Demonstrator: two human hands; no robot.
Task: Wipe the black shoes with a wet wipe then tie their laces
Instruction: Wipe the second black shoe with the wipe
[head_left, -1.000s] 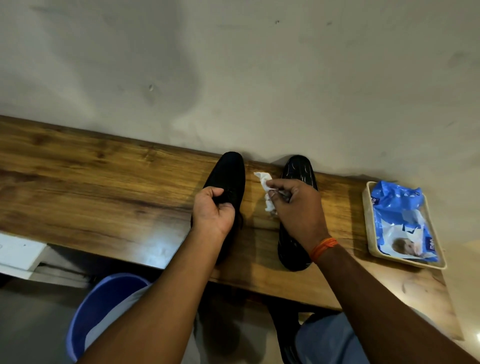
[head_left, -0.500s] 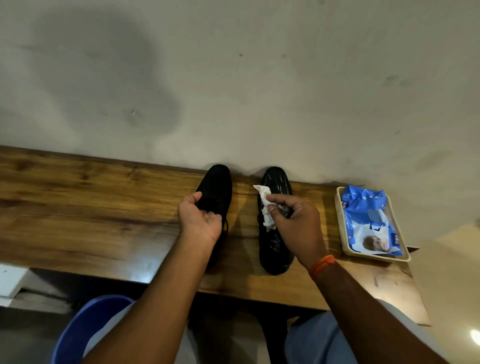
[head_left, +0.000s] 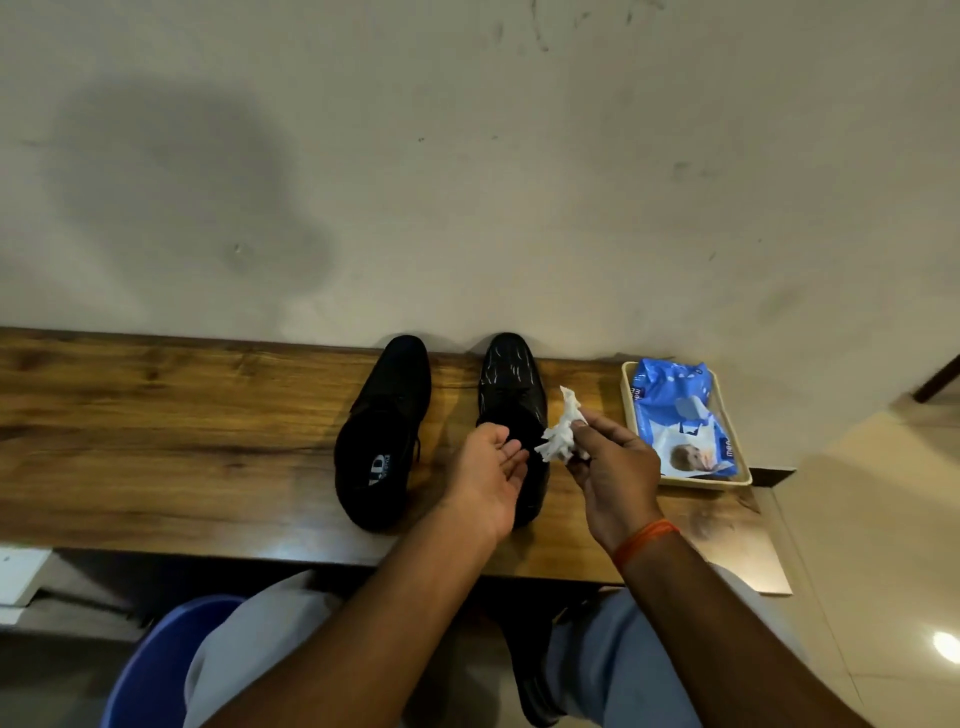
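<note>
Right now, nearest the camera, the person's grey-trousered knees fill the bottom of the frame, with a blue plastic stool (head_left: 156, 670) at the lower left. Just above centre, the left hand (head_left: 491, 480) is palm-up with its fingers relaxed and gripping nothing, hovering over the heel end of the glossy right-hand shoe (head_left: 511, 395). Beside it the right hand (head_left: 613, 470) pinches a crumpled wet wipe (head_left: 561, 434) between thumb and fingertips, lifted clear of the leather.

Neither hand is steadying a shoe, so a firm stroke could, I'd guess, skid that shoe along the wooden bench (head_left: 182, 431), whose front edge is not far off. The wipe is badly bunched; used like that it would likely smear rather than clean, and if it is passed to the waiting left palm it could slip between them.

Further left, the matte left-hand shoe (head_left: 384, 431) sits apart from the hands, looking duller than its neighbour, so it may be the one not yet wiped. Its laces look loose, though they are hard to make out.

At the right edge of the bench, a cream tray (head_left: 631, 410) holds the blue wet wipe pack (head_left: 680, 415), close to the right elbow's path.
</note>
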